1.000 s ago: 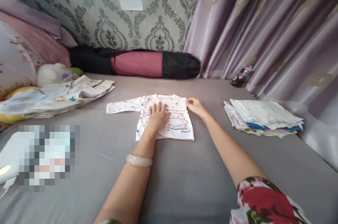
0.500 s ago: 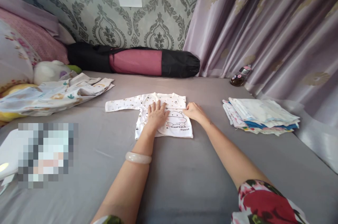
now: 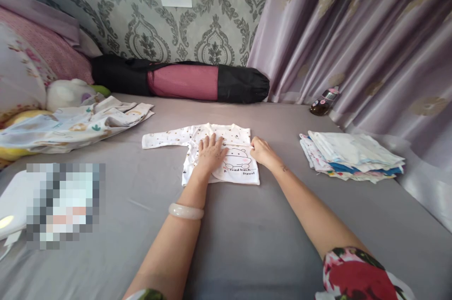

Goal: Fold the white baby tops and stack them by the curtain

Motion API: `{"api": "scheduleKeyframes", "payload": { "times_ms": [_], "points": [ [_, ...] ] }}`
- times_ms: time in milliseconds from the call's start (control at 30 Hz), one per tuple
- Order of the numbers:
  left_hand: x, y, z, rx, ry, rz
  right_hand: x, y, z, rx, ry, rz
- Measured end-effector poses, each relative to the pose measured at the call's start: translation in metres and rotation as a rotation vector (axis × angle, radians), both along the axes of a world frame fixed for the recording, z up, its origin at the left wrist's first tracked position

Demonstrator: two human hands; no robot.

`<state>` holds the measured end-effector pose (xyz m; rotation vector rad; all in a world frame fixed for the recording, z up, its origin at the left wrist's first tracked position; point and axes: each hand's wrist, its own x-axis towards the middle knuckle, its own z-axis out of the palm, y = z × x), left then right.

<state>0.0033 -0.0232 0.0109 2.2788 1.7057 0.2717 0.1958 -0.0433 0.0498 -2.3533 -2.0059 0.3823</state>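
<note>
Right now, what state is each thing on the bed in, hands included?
Baby shirt: flat on the bed, right sleeve folded in, left sleeve spread out.
Left hand: open, palm down, pressing the shirt.
Right hand: at the shirt's right edge, fingers curled on the fabric.
Stack: folded, piled.
Loose clothes: unfolded, crumpled.
Bottle: lying on its side, capped.

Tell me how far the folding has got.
Done: a folded stack sits to the right on the bed. In hand: the white baby top lies flat, left hand pressing its middle, right hand at its right edge; its left sleeve is spread out. Left: loose clothes heaped at far left.
</note>
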Motion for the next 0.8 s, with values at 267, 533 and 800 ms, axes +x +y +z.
{"api": "scheduleKeyframes", "payload": {
  "times_ms": [267,533,800],
  "points": [
    [0.002,0.0,-0.005,0.096,-0.004,0.017,-0.008,0.006,0.017,-0.001,-0.093,0.059],
    [0.006,-0.003,-0.013,0.166,0.039,0.048,-0.052,0.03,-0.022,0.252,-0.005,0.254],
    [0.004,0.0,-0.006,0.05,0.032,0.02,-0.05,0.037,-0.044,0.218,-0.036,0.202]
  ]
}}
